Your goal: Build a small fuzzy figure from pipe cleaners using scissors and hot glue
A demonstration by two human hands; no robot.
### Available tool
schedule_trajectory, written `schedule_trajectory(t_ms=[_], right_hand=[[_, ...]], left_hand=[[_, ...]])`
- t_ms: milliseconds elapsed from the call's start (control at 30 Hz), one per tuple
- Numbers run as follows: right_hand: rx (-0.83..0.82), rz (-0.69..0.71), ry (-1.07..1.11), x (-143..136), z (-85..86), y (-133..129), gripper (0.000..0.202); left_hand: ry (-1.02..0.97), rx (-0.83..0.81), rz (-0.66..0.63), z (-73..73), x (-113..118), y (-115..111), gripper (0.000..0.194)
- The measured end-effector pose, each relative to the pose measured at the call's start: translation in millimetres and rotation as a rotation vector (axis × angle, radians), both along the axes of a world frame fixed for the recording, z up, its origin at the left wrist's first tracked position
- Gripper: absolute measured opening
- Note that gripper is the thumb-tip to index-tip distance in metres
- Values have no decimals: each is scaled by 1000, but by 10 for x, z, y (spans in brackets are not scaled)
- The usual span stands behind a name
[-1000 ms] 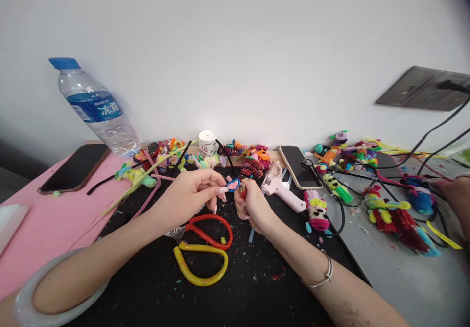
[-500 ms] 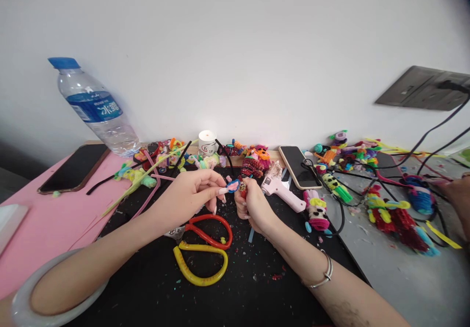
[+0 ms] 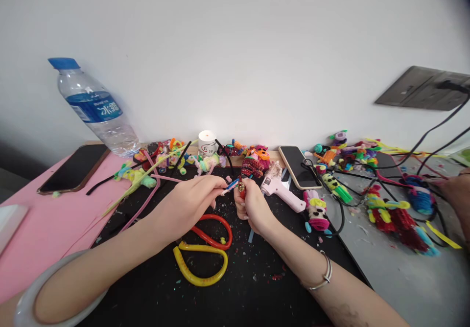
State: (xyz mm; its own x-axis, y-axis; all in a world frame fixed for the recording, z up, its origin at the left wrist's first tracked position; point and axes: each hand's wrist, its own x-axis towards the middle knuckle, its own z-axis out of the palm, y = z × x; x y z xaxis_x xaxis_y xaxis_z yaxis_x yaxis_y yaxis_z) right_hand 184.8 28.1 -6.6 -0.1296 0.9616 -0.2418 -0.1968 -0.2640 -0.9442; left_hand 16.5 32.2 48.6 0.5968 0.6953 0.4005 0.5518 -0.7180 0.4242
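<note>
Here, we see the piece [image 3: 232, 185], blue and pink, in the gap between our two hands, above the black mat [image 3: 235, 288]. Our left hand [image 3: 193, 195] has it pinched by one end between thumb and fingers, so this is the nearer hand. The piece shows nearly edge-on, its long axis slanting up from the left fingertips toward the right. Our right hand [image 3: 253, 204] is curled round what looks like a red lighter [image 3: 241, 190], its metal top just beside the piece's far end; we cannot tell whether the two touch. The scissors [image 3: 205, 282] lie below both hands, handles spread, and the glue gun [image 3: 284, 195] lies just to the right of our right hand.
</note>
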Motion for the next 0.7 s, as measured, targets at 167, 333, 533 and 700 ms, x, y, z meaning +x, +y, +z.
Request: schedule_trajectory(t_ms=[167, 333, 533, 700], right_hand=[[24, -18, -22, -9, -6, -10, 49], [9, -18, -18, -9, 2, -9, 50], [-13, -5, -3, -4, 13, -2, 55], [-2, -26, -18, -19, 1, 0, 51]], left_hand=[[68, 319, -79, -74, -7, -15, 18], [118, 406, -74, -75, -15, -9, 19], [164, 441, -48, -62, -34, -11, 19], [144, 467, -67, -93, -54, -24, 19]])
